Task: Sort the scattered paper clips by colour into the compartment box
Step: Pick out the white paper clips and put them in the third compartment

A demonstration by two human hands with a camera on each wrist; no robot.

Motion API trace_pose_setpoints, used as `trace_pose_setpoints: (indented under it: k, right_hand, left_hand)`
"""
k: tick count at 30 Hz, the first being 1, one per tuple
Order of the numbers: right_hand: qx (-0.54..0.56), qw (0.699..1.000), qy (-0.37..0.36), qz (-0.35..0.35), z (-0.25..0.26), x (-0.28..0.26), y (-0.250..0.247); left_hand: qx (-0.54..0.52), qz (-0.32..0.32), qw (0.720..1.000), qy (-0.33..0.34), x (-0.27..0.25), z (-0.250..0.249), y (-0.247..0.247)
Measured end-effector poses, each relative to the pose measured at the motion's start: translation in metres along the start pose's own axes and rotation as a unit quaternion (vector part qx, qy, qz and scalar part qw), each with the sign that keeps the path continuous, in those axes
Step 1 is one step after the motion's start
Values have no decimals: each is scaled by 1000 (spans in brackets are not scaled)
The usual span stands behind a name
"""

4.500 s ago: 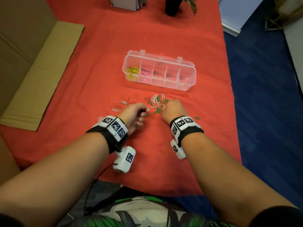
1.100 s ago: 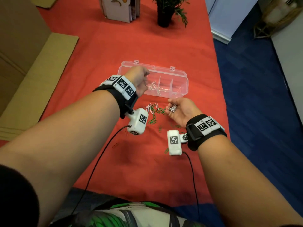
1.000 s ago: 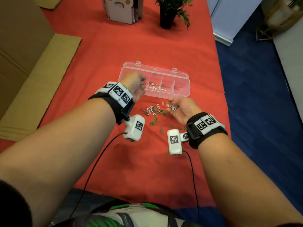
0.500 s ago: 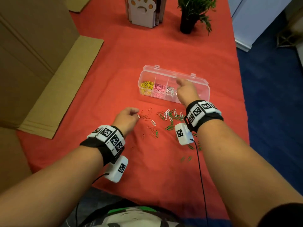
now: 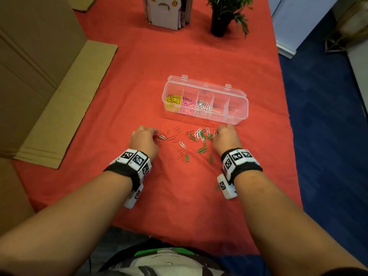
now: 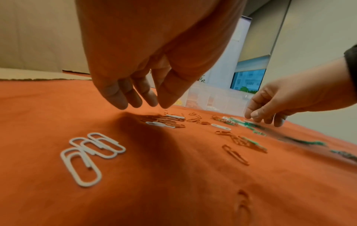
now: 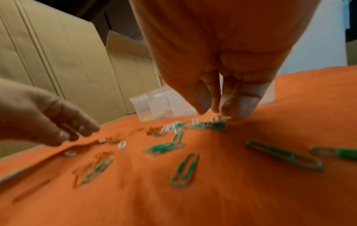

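The clear compartment box [image 5: 242, 100] lies on the red cloth, holding yellow clips [image 5: 172, 100], pink clips [image 5: 188, 104] and white clips [image 5: 202, 105] in its three left cells. Loose red clips [image 5: 173, 139], white clips [image 5: 198, 134] and green clips [image 5: 202, 149] are scattered in front of it. My left hand [image 5: 153, 133] hangs over the red clips, fingers [image 6: 115, 97] straight and holding nothing. My right hand [image 5: 218, 133] reaches down, fingertips [image 7: 203, 105] touching the white and green pile [image 7: 210, 124]. Three white clips [image 6: 92, 152] lie under my left wrist.
A large cardboard box [image 5: 29, 76] and a flat cardboard sheet [image 5: 69, 104] border the cloth on the left. A paw-shaped holder [image 5: 165, 10] and a potted plant [image 5: 221, 22] stand at the back. The table's right edge drops to blue carpet [image 5: 328, 136].
My right hand has come back from over the box's white cell down to the white and green pile. My left hand has stayed low by the red clips.
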State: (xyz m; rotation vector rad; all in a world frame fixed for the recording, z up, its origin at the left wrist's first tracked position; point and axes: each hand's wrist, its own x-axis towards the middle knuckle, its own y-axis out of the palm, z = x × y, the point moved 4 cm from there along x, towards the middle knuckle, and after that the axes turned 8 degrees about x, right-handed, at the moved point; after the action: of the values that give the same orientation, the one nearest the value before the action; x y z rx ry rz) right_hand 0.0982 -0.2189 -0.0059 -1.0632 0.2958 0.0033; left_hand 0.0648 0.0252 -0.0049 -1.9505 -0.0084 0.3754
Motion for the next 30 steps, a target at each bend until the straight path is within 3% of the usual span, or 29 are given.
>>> trace_pose_setpoints:
  k: [8, 12, 18, 21, 25, 30]
  right_hand:
    - [-9, 1000, -20, -1, -4, -4, 8]
    - [97, 995, -3, -24, -4, -3, -7]
    - [247, 967, 59, 16, -1, 4, -2]
    - [252, 964, 68, 49, 4, 8, 3]
    - [243, 963, 105, 50, 9, 10, 2]
    - [236, 965, 102, 58, 8, 13, 7]
  left_hand:
    - [55, 0, 994, 94, 12, -12, 11]
    - [65, 5, 994, 84, 15, -11, 12]
    - [53, 21, 995, 85, 16, -9, 10]
    - [47, 32, 995, 86, 16, -8, 11]
    - [54, 24, 995, 82, 19, -7, 11]
    - [59, 24, 996, 66, 18, -9, 8]
